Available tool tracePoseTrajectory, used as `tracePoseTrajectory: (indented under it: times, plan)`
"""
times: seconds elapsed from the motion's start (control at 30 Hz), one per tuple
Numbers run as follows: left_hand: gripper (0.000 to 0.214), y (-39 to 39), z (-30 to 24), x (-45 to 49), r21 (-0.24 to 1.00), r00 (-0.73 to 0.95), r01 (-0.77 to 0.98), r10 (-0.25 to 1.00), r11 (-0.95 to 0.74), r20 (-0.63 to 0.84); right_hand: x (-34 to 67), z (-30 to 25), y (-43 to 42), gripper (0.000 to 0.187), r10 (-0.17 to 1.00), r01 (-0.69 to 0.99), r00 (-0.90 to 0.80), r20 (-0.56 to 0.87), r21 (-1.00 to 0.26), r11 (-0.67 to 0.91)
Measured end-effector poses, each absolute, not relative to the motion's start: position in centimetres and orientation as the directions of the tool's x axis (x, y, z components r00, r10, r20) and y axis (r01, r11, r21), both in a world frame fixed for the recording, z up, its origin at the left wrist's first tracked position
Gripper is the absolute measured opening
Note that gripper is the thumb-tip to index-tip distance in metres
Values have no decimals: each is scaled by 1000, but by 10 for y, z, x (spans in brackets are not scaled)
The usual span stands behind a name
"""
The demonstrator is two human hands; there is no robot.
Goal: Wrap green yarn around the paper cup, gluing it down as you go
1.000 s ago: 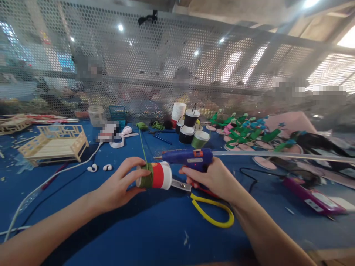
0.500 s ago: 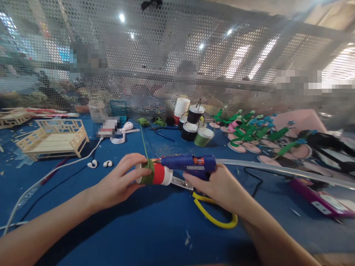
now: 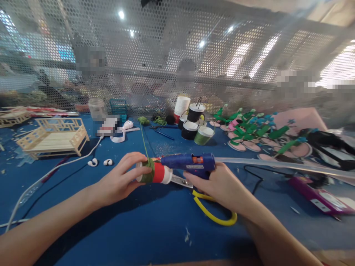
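My left hand point(image 3: 119, 181) is closed around a red and white paper cup point(image 3: 162, 173) lying on its side. Green yarn point(image 3: 146, 176) wraps the cup's left part, and a strand runs back to a small green yarn ball point(image 3: 143, 120). In my right hand point(image 3: 222, 184) is a blue glue gun point(image 3: 191, 162), its nozzle pointing left at the yarn on the cup. A long clear glue stick point(image 3: 266, 162) sticks out behind it. Scissors with yellow handles point(image 3: 216, 216) lie beneath the glue gun, their blades partly hidden behind the cup.
Behind stand small yarn-wrapped buckets point(image 3: 203, 135) and a stack of paper cups point(image 3: 182, 107). Green plant-like crafts on pink discs point(image 3: 249, 135) fill the right rear. At left are a miniature wooden bed point(image 3: 55, 138) and a white cable point(image 3: 52, 171); a purple box point(image 3: 318, 195) lies right.
The glue gun's nozzle and the cup have barely shifted. Both hands keep their hold, and the view tilts very slightly.
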State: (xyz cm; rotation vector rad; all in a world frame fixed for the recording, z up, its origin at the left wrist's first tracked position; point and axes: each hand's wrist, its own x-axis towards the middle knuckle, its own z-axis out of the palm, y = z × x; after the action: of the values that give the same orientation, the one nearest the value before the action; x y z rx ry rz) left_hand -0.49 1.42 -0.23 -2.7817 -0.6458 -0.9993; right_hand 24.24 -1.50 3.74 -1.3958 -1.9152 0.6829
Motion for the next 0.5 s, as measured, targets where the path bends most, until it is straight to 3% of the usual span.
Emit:
tracePoseTrajectory:
  times: [0.5]
  plan:
    - [35, 17, -7, -7, 157, 639, 451, 441, -879, 630, 241, 37, -17, 19, 949, 631, -214, 230, -709, 314]
